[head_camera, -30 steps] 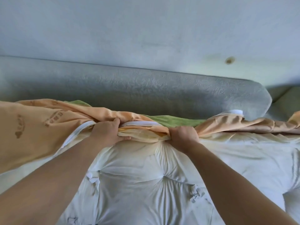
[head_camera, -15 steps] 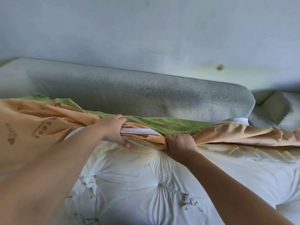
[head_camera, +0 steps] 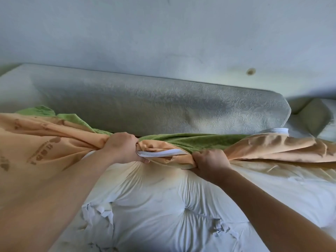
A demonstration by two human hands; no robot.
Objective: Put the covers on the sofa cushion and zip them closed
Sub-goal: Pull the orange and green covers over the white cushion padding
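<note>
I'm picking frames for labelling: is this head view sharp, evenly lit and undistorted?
Head view: wide-angle bending curves the sofa back; light is soft, no glare; the left hand, right hand and the orange cover they grip look fairly sharp; the near left forearm looks stretched.

Matt orange cloth cover [head_camera: 45, 142], tufted white cushion [head_camera: 160, 206], embossed grey sofa back [head_camera: 163, 108]

both arms outstretched, left hand [head_camera: 122, 149] fisted, right hand [head_camera: 211, 165] fisted
</note>
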